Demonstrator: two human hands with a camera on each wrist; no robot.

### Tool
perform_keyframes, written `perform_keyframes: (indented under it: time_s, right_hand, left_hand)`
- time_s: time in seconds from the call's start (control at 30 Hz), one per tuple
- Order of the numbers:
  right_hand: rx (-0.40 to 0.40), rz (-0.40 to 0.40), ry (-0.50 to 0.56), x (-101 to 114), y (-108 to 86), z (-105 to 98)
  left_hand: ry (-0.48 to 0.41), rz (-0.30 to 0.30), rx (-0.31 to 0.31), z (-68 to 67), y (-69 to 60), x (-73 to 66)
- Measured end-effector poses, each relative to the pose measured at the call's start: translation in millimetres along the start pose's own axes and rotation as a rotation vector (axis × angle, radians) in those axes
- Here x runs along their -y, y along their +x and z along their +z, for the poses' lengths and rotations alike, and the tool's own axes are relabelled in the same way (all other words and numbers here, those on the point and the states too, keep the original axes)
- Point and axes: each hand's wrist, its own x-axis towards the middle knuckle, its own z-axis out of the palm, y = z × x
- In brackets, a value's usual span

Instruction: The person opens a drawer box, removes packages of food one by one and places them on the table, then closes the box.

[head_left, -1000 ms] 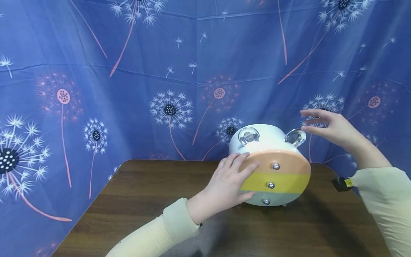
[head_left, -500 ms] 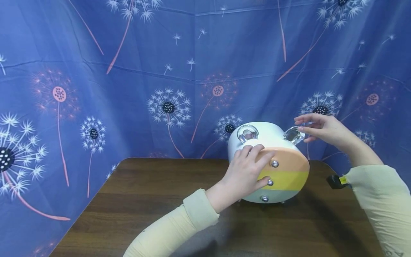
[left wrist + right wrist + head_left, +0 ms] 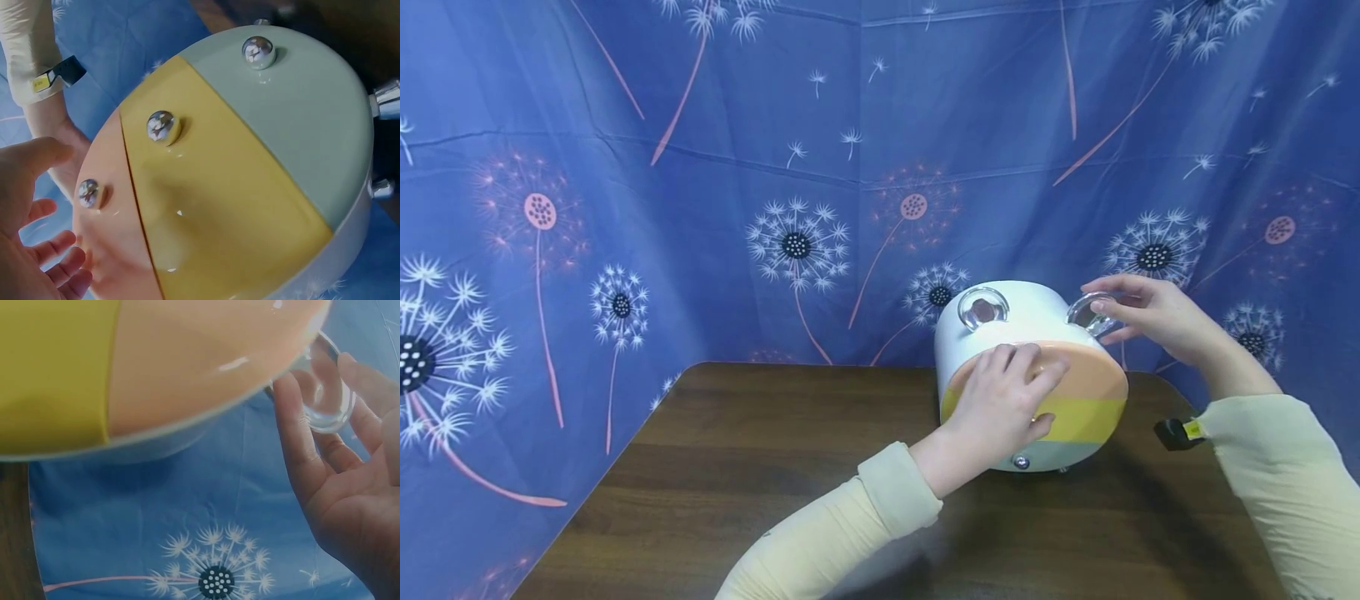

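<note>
A rounded white box (image 3: 1030, 312) with a peach, yellow and green striped front (image 3: 206, 187) stands at the right of the table. Two clear ear-like rings top it, the left one (image 3: 982, 309) untouched. The right hand (image 3: 1157, 321) pinches the right ear (image 3: 325, 394) between thumb and fingers. Spread, slightly bent fingers of the left hand (image 3: 1000, 408) lie before the peach and yellow bands; in the left wrist view this hand (image 3: 31, 219) is beside the peach band, near its silver knob (image 3: 91, 194). Whether it touches the front, I cannot tell.
The brown wooden table (image 3: 737, 467) extends left and in front of the box. Behind it hangs a blue dandelion-print cloth (image 3: 700, 250). A small black device (image 3: 1176, 434) is at the right sleeve's cuff.
The left hand has moved right, from the box's left edge across its front. The right hand has come left and down from beside the right ear and now grips it.
</note>
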Motion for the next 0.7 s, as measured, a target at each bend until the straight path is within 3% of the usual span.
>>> perform_keyframes:
  time_s: [0.2, 0.7]
  right_hand:
    - [-0.015, -0.018, 0.036, -1.5, 1.6, 4.8]
    - [-0.064, 0.002, 0.04, -6.5, 6.3, 9.6]
  left_hand:
    - [-0.02, 0.0, 0.011, 6.2, 0.3, -4.3]
    - [0.117, -0.026, -0.03, 17.3, 2.9, -18.2]
